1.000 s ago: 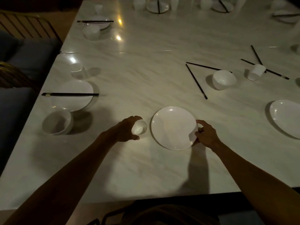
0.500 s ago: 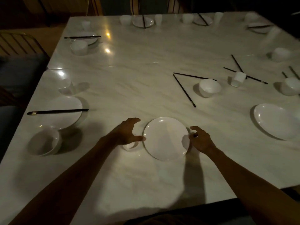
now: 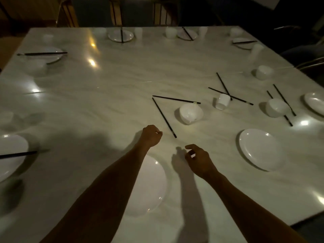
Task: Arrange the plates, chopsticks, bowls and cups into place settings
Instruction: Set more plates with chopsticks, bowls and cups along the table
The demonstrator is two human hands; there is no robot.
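A white plate (image 3: 150, 186) lies near the table's front edge, partly under my left forearm. My left hand (image 3: 151, 135) is beyond it, its fingers curled shut with nothing visible in them, close to the near tip of a loose black chopstick (image 3: 164, 117). A second chopstick (image 3: 176, 99) meets the first at its far end. My right hand (image 3: 198, 158) hovers right of the plate, fingers apart and holding nothing. A white bowl (image 3: 191, 113) sits just right of the chopsticks. The small cup that stood left of the plate is hidden by my arm.
A cup (image 3: 222, 101) lies tipped on crossed chopsticks (image 3: 228, 92). Another plate (image 3: 259, 149), a bowl (image 3: 277, 107) and more chopsticks (image 3: 284, 102) are at the right. A plate with chopsticks (image 3: 10, 155) sits at the left edge. Set places line the far edge.
My left hand has let go of the small cup and my right hand has left the plate's rim. Both hands have moved forward past the plate, toward the loose chopsticks.
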